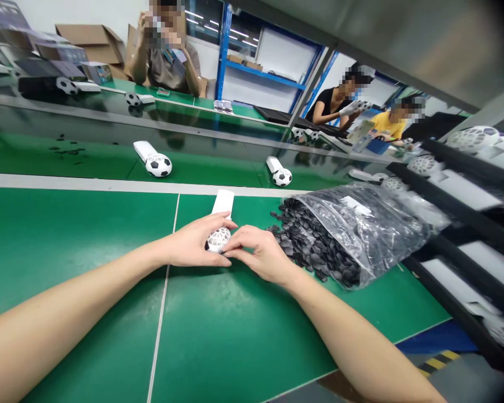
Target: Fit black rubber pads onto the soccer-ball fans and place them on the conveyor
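Note:
On the green table lies a white soccer-ball-shaped piece (218,239) with an open lattice and a flat white handle (223,202) pointing away from me. My left hand (197,240) is curled around the ball's left side, thumb in front and fingers behind, gripping it. At the ball's right edge my right hand (258,252) pinches with thumb and forefinger; a small dark piece seems to be at the fingertips, mostly hidden. A black patch shows on the ball's left side. Beside my right hand, a clear plastic bag (386,224) spills many small black pieces (315,246).
Behind the pale ledge (109,182), two ball pieces with black patches (158,165) (282,177) lie on the green belt (218,162). Black racks (453,246) holding white lattice pieces stand on the right. Several people sit across the line, one (174,67) at the upper left.

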`<action>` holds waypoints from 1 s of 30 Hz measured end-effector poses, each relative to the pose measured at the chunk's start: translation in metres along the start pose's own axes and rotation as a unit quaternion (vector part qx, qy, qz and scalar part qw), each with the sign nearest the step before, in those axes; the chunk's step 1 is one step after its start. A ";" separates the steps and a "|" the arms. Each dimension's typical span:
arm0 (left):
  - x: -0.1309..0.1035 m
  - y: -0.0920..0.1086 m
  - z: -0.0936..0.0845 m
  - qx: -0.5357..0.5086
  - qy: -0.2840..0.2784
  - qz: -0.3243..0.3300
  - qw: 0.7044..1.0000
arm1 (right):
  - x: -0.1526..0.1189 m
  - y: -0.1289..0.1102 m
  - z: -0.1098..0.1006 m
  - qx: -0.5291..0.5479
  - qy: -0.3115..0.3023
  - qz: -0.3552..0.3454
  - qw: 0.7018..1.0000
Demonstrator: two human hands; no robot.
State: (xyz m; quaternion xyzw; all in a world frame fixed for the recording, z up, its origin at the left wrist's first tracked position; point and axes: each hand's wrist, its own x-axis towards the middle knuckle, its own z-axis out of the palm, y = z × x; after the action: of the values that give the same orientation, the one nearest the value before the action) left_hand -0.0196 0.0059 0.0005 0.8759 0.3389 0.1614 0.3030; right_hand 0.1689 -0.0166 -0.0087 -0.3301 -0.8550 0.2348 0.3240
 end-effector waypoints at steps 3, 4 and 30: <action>0.000 0.001 0.000 -0.002 0.002 0.007 1.000 | 0.001 0.003 0.005 0.031 0.029 0.021 0.999; 0.000 0.001 0.000 -0.002 0.003 0.010 1.000 | 0.001 0.004 0.006 0.047 0.038 0.038 0.997; 0.003 -0.002 0.010 -0.028 0.047 -0.092 0.994 | 0.001 0.032 -0.047 -0.457 -0.107 0.353 0.810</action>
State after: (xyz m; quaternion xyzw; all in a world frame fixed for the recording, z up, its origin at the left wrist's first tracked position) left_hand -0.0139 0.0049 -0.0083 0.8238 0.4273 0.1831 0.3244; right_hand 0.2152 0.0141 0.0040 -0.6916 -0.7178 -0.0508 -0.0628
